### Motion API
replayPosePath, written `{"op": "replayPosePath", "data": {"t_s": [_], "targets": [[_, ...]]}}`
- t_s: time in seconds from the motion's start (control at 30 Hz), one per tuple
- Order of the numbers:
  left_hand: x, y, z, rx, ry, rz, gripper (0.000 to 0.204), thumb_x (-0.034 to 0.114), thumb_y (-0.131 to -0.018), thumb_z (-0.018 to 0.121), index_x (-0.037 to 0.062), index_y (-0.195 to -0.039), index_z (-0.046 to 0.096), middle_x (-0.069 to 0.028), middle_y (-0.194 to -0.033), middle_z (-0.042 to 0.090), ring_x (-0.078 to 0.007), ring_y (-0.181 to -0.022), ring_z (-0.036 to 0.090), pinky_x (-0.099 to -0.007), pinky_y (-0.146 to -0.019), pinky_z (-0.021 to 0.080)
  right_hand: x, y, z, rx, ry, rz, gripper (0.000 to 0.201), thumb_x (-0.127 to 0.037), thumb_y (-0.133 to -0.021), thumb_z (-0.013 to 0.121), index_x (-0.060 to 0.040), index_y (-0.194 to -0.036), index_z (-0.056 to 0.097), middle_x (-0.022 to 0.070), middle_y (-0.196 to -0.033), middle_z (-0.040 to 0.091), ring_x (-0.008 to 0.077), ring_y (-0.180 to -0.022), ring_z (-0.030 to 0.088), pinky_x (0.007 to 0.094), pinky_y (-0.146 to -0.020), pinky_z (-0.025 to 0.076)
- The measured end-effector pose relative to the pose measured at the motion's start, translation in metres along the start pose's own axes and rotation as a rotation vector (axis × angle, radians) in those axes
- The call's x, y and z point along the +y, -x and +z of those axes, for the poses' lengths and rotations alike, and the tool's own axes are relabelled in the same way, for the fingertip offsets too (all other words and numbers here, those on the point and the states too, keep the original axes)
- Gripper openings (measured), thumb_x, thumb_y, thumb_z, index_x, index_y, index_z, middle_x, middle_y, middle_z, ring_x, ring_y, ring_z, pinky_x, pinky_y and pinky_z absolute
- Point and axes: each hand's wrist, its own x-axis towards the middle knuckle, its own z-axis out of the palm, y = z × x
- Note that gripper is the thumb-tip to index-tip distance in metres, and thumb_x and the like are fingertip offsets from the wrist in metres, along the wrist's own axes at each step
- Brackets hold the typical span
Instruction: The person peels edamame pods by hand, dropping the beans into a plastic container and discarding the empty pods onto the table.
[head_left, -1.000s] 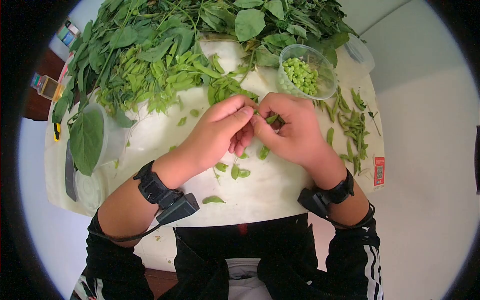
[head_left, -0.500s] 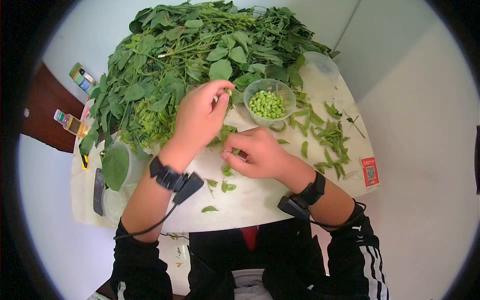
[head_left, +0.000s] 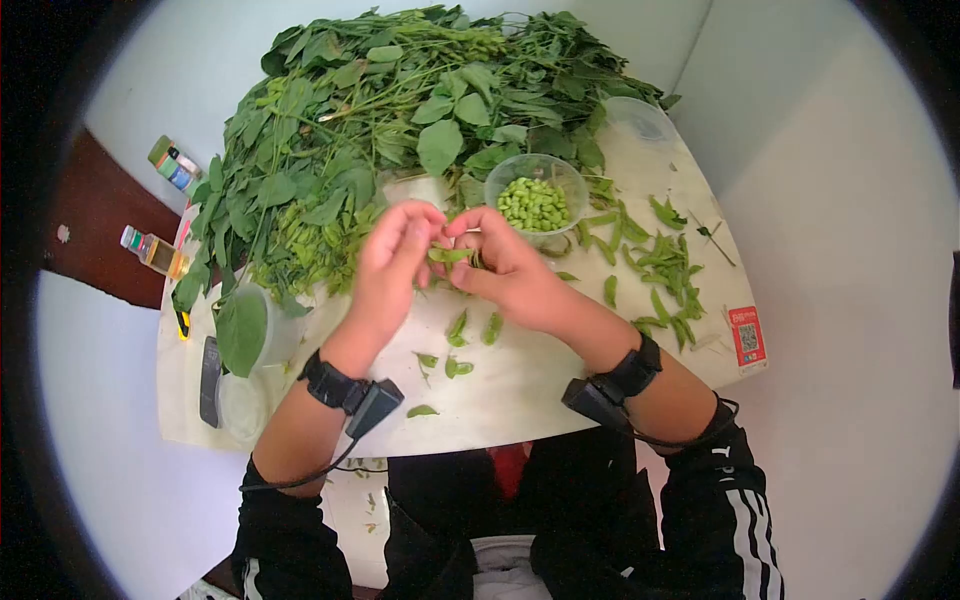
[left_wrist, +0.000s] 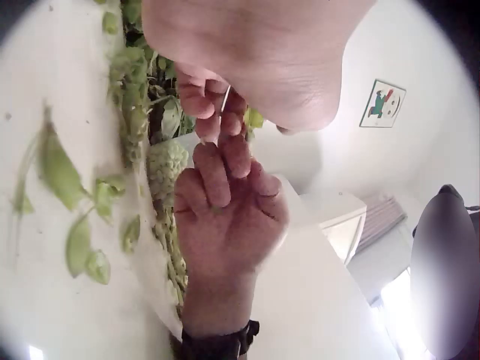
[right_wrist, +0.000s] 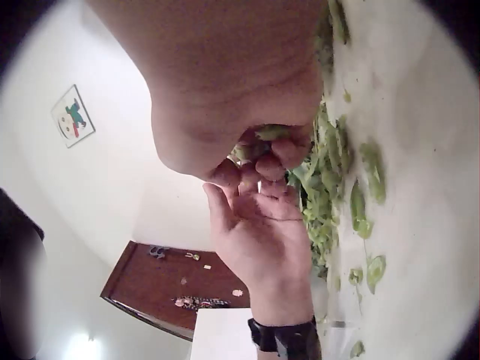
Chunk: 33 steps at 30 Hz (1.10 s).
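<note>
Over the middle of the table, my right hand (head_left: 510, 275) holds a green soybean pod (head_left: 452, 255) between its thumb and fingers. More green pods (right_wrist: 274, 133) show inside its curled fingers in the right wrist view. My left hand (head_left: 392, 255) is close on the other side, fingertips right by the pod's end. From the right wrist, the left palm (right_wrist: 266, 240) faces the camera, its thumb apart from the fingers. A clear bowl (head_left: 574, 180) of shelled green beans (head_left: 533, 204) stands just beyond the right hand. Several pods or husks (head_left: 458, 328) lie below the hands.
Leafy stalks (head_left: 380, 110) are heaped across the back, with picked pods (head_left: 310, 245) at their front. Loose pods (head_left: 665, 265) lie at right, near a red card (head_left: 747, 337). At left are a clear tub (head_left: 280, 325), a dark phone (head_left: 209, 380), a lid (head_left: 242, 405) and a bottle (head_left: 152, 252).
My left hand has come down from beside the bowl to meet the right hand, which moved slightly up. A pod now shows between them, and more husks lie on the table below.
</note>
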Motion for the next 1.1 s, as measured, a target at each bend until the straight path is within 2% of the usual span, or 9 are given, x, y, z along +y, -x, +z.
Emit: {"op": "replayPosePath", "data": {"t_s": [0.03, 0.1, 0.33, 0.4, 0.43, 0.5, 0.7, 0.93, 1.1], "targets": [[-0.001, 0.009, 0.000, -0.035, 0.108, -0.055, 0.019, 0.018, -0.097, 0.050, 0.0049, -0.111, 0.051, -0.0046, -0.093, 0.058, -0.0096, -0.070, 0.054, -0.0215, -0.056, 0.041, -0.007, -0.002, 0.002, -0.005, -0.005, 0.007, 0.036, -0.001, -0.088, 0.054, -0.0070, -0.120, 0.037, 0.0058, -0.098, 0.052, 0.0112, -0.069, 0.050, 0.0282, -0.054, 0.040], [-0.007, 0.019, -0.003, -0.068, 0.091, -0.048, 0.025, 0.019, -0.095, 0.053, 0.0054, -0.116, 0.047, -0.0046, -0.094, 0.058, -0.0111, -0.070, 0.054, -0.0220, -0.057, 0.041, -0.024, 0.001, -0.005, -0.002, -0.279, 0.386, 0.039, 0.005, -0.088, 0.050, -0.0063, -0.122, 0.034, 0.0068, -0.095, 0.053, 0.0106, -0.068, 0.049, 0.0243, -0.054, 0.038], [-0.014, 0.025, -0.006, -0.088, 0.282, -0.135, 0.028, 0.012, -0.091, 0.058, 0.0062, -0.115, 0.044, -0.0052, -0.089, 0.059, -0.0123, -0.066, 0.056, -0.0231, -0.056, 0.041, -0.015, 0.003, -0.004, 0.053, -0.093, 0.483, 0.041, 0.003, -0.087, 0.054, -0.0067, -0.122, 0.035, 0.0061, -0.089, 0.053, 0.0101, -0.067, 0.050, 0.0244, -0.052, 0.039], [-0.015, 0.028, -0.009, -0.069, 0.259, -0.203, 0.028, 0.009, -0.090, 0.058, 0.0067, -0.114, 0.044, -0.0047, -0.084, 0.060, -0.0122, -0.063, 0.056, -0.0234, -0.055, 0.041, -0.004, 0.005, 0.004, 0.201, 0.322, 0.138, 0.034, -0.002, -0.084, 0.061, -0.0065, -0.114, 0.045, 0.0072, -0.088, 0.055, 0.0147, -0.068, 0.053, 0.0259, -0.057, 0.042], [-0.016, 0.029, -0.010, -0.063, 0.263, -0.206, 0.028, 0.009, -0.090, 0.058, 0.0067, -0.114, 0.044, -0.0047, -0.084, 0.060, -0.0122, -0.063, 0.056, -0.0234, -0.055, 0.041, -0.005, 0.004, 0.004, 0.197, 0.322, 0.145, 0.034, -0.002, -0.084, 0.061, -0.0065, -0.114, 0.045, 0.0072, -0.088, 0.055, 0.0147, -0.068, 0.053, 0.0259, -0.057, 0.042], [-0.016, 0.031, -0.011, -0.045, 0.307, -0.195, 0.030, 0.003, -0.089, 0.056, 0.0057, -0.116, 0.044, -0.0057, -0.095, 0.059, -0.0105, -0.070, 0.057, -0.0219, -0.058, 0.042, -0.017, 0.003, 0.002, 0.111, 0.869, -0.050, 0.025, -0.005, -0.077, 0.068, -0.0058, -0.098, 0.055, 0.0092, -0.092, 0.056, 0.0224, -0.074, 0.056, 0.0303, -0.064, 0.046], [-0.011, 0.033, -0.007, -0.004, 0.258, -0.169, 0.036, 0.000, -0.089, 0.057, 0.0047, -0.119, 0.040, -0.0065, -0.092, 0.060, -0.0112, -0.075, 0.060, -0.0219, -0.063, 0.048, -0.036, -0.005, 0.006, 0.078, 1.251, -0.292, 0.023, -0.001, -0.068, 0.073, -0.0038, -0.090, 0.065, 0.0100, -0.094, 0.059, 0.0263, -0.081, 0.057, 0.0369, -0.074, 0.045], [-0.014, 0.032, -0.007, -0.079, 0.220, -0.078, 0.037, -0.004, -0.089, 0.056, 0.0041, -0.121, 0.037, -0.0067, -0.094, 0.060, -0.0103, -0.079, 0.060, -0.0235, -0.067, 0.051, -0.027, 0.001, 0.004, 0.003, 1.036, -0.164, 0.019, -0.005, -0.073, 0.072, -0.0010, -0.091, 0.068, 0.0117, -0.080, 0.059, 0.0251, -0.069, 0.058, 0.0320, -0.063, 0.047], [-0.018, 0.032, -0.009, -0.101, 0.155, -0.097, 0.038, -0.008, -0.088, 0.055, 0.0040, -0.119, 0.036, -0.0069, -0.094, 0.060, -0.0110, -0.079, 0.060, -0.0241, -0.069, 0.052, -0.030, 0.003, 0.006, 0.001, 0.756, 0.221, 0.016, -0.010, -0.084, 0.071, 0.0023, -0.094, 0.068, 0.0067, -0.070, 0.062, 0.0101, -0.061, 0.058, 0.0250, -0.055, 0.045]]}}
